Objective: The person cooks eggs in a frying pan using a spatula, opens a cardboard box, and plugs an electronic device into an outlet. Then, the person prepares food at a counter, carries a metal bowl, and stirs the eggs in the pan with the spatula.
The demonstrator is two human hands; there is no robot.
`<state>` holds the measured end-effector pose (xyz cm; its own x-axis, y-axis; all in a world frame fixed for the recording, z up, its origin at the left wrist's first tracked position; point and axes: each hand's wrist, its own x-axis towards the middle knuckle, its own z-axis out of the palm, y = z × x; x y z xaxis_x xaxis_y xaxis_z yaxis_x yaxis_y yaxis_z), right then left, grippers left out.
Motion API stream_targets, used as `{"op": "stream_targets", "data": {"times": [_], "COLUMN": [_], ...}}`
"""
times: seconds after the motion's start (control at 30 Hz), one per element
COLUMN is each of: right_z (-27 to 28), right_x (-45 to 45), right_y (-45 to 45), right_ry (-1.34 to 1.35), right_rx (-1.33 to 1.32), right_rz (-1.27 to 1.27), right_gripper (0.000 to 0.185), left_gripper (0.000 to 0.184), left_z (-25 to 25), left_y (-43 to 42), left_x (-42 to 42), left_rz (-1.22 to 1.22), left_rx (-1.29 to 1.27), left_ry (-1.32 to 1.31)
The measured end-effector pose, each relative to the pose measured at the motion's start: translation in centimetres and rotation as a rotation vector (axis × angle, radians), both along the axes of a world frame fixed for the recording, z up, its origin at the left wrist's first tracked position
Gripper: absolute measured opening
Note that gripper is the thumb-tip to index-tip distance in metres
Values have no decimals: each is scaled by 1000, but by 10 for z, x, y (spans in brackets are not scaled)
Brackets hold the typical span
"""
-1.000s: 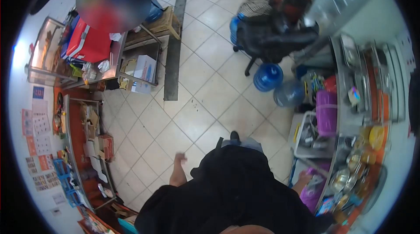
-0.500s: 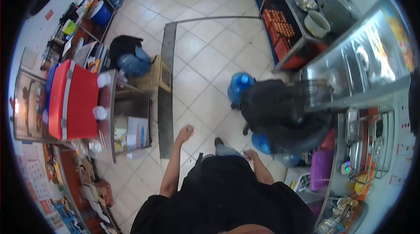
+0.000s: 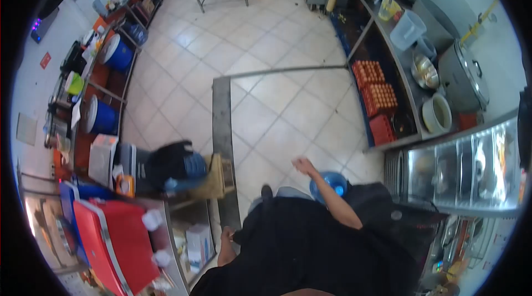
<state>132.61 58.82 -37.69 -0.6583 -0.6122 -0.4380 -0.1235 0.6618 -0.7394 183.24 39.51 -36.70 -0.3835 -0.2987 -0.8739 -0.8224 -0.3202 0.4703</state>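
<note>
In the head view, the right hand (image 3: 302, 166) has its fingers loosely apart, a blue jug (image 3: 336, 178) just beside it to the right, partly behind the forearm (image 3: 336, 202), contents unclear. The left hand (image 3: 227, 234) is too small to tell whether its fingers are together or apart, with a box (image 3: 198, 243) near on its left and a red cooler (image 3: 130, 243) farther left. Ahead and right of the right hand, eggs (image 3: 380, 95) fill red trays (image 3: 370, 109); farther right, a bowl (image 3: 419, 77) and a tub (image 3: 429, 123) hold something indistinct.
</note>
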Motion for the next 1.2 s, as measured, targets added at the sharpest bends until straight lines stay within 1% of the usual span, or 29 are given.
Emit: {"op": "stream_targets", "data": {"times": [0.03,0.07,0.1,0.13,0.17,0.2,0.23,0.27,0.3,0.37,0.4,0.43,0.53,0.6,0.63,0.67,0.7,0.77,0.8,0.9,0.93,0.97,1.0,1.03,1.07,1.1,1.13,1.17,1.2], "right_z": [2,-16,-146,-91,-100,-104,-90,-74,-59,-45,-50,-60,-92,-135,-160,-65,-47,50,71,112,125,146,195,205,241,278,305,324,317], "right_x": [-10,-23,-17,-20,-9,-9,-17,-31,-52,-113,-150,-184,-331,-463,-531,-597,-656,-753,-796,-932,-974,-1015,-1061,-1111,-1154,-1199,-1242,-1286,-1334], "right_y": [25,49,110,128,161,188,205,210,207,182,160,136,39,-47,-90,-150,-189,-249,-262,-291,-281,-270,-261,-238,-225,-215,-195,-180,-156], "right_ry": [-7,-100,-249,-334,-259,83,40,-124,-328,-548,-587,-597,-547,-485,-430,-361,64,74,8,-162,-211,-228,-63,171,143,161,274,393,463], "right_rx": [-18,340,357,459,547,743,807,854,844,772,725,678,423,66,-136,-150,-54,-209,-253,-391,-439,-659,-610,-718,-794,-765,-678,-629,-613], "right_rz": [28,167,-151,-274,-593,-129,-75,-150,-375,-731,-787,-781,-781,-827,-828,-788,-537,-543,-588,-697,-746,-913,-944,-928,-1097,-1262,-1250,-1265,-1301], "right_gripper": [42,47,46,43,36,32,31,30,29,28,27,27,27,28,29,27,25,22,20,17,17,16,15,16,17,19,22,24,24], "left_gripper": [17,19,22,24,26,29,33,34,35,35,35,35,31,32,29,27,25,22,21,19,16,14,14,16,19,23,22,22,24], "left_z": [-36,-53,-52,-56,-54,-47,-37,-29,-25,-8,3,-15,1,-55,-46,-44,-45,-49,-50,-43,-48,-58,-66,-71,-78,-52,-52,-74,-29], "left_y": [-40,-74,-103,-132,-160,-189,-215,-238,-262,-298,-326,-348,-380,-420,-429,-439,-452,-482,-496,-533,-551,-569,-586,-602,-618,-597,-590,-594,-567], "left_x": [-63,-120,-191,-254,-318,-385,-450,-509,-567,-667,-709,-736,-819,-846,-871,-894,-914,-952,-977,-1099,-1141,-1191,-1250,-1315,-1383,-1462,-1540,-1611,-1691], "left_rz": [-74,-153,-99,-143,-199,-231,-242,-257,-273,-227,-229,-186,-245,-659,-682,-738,-830,-1000,-984,-535,-540,-583,-609,-602,-581,-642,-784,-721,-811], "left_rx": [32,65,108,54,-55,-139,-198,-248,-299,-337,-357,-343,-217,-374,-297,-245,-208,-166,-138,-102,-79,-59,-39,-14,78,-228,-399,-338,-421], "left_ry": [-83,-170,-196,-134,-28,58,133,201,268,349,380,516,309,700,452,209,17,-223,-292,-497,-459,-340,-194,-35,158,98,210,455,339]}}
